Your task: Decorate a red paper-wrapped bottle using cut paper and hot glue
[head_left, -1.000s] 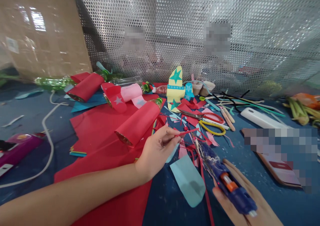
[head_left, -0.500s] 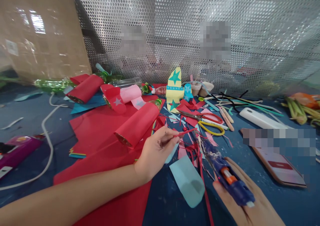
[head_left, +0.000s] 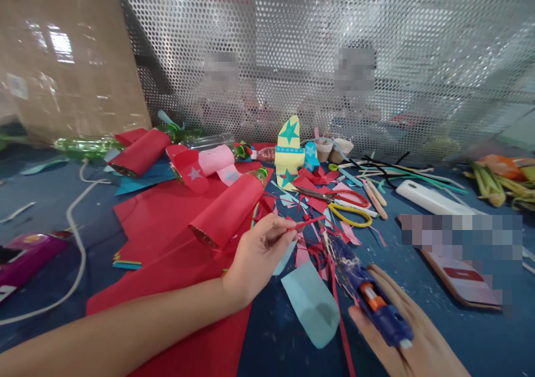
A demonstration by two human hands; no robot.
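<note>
My left hand (head_left: 257, 254) pinches a thin red paper strip (head_left: 307, 222) and holds it out toward the right, just above the table. My right hand (head_left: 412, 335) grips a blue glue gun (head_left: 368, 296) with an orange trigger; its nozzle points up and left, close under the strip's free end. A red paper-wrapped bottle (head_left: 228, 210) lies just beyond my left hand on sheets of red paper (head_left: 159, 221). A light blue paper piece (head_left: 311, 304) lies between my two hands.
Scissors with red and yellow handles (head_left: 346, 207), a yellow paper fin with teal stars (head_left: 288, 151), more wrapped bottles (head_left: 140, 151), wooden sticks, a white phone-like case (head_left: 434, 199) and a phone (head_left: 460, 282) lie on the blue table. A perforated metal screen stands behind.
My right hand and the glue gun have shifted slightly left and lower in the picture. My left hand still holds the red strip in nearly the same place.
</note>
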